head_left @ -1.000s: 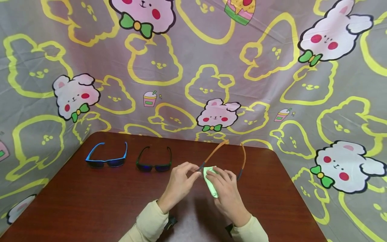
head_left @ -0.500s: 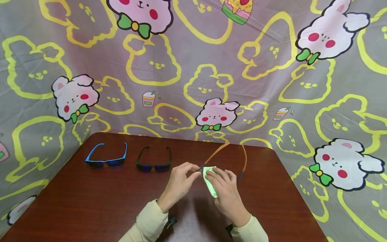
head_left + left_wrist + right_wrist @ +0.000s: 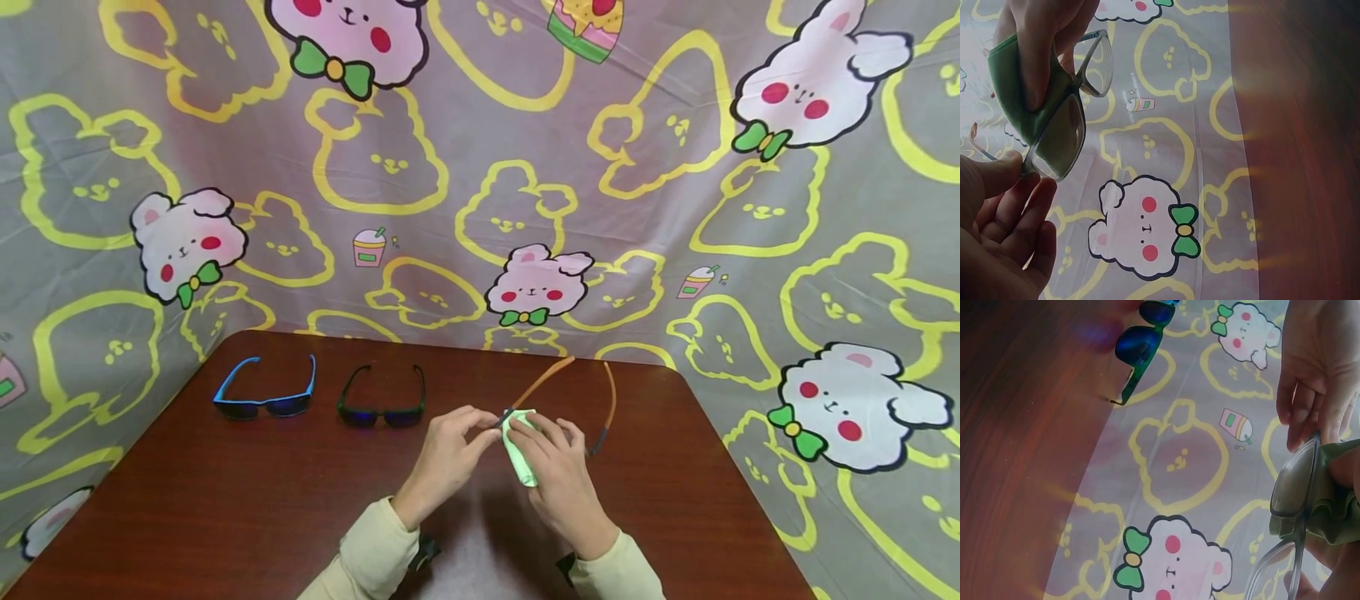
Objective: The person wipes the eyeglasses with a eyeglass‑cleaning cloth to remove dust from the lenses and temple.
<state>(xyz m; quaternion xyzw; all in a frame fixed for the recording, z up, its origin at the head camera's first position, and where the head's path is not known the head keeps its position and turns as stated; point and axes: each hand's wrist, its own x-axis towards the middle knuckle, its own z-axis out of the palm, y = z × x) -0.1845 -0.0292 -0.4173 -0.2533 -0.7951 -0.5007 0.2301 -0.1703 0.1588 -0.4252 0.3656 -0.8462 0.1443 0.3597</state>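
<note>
In the head view, a pair of eyeglasses with orange-brown temples (image 3: 542,383) is held up over the table, temples pointing away from me. My left hand (image 3: 444,454) pinches the frame at its left corner between thumb and fingers. A folded light-green cloth (image 3: 521,461) is in my right hand (image 3: 562,475), pressed against the left lens. From the left wrist, the clear lens (image 3: 1063,140) shows with the cloth (image 3: 1007,81) behind it and right fingers on the cloth. The right wrist view shows the cloth (image 3: 1335,494) bunched behind the glasses (image 3: 1294,481). My right thumb is partly hidden.
Blue-framed sunglasses (image 3: 262,404) and dark-framed sunglasses (image 3: 382,414) stand with temples unfolded at the table's back left. The dark red-brown table (image 3: 300,500) ends at a patterned fabric (image 3: 420,192) hanging behind and at both sides.
The eyeglasses have turned slightly, their temple tips shifting a little right. My right hand and the cloth have moved slightly along the lens. My left hand keeps its pinch on the frame.
</note>
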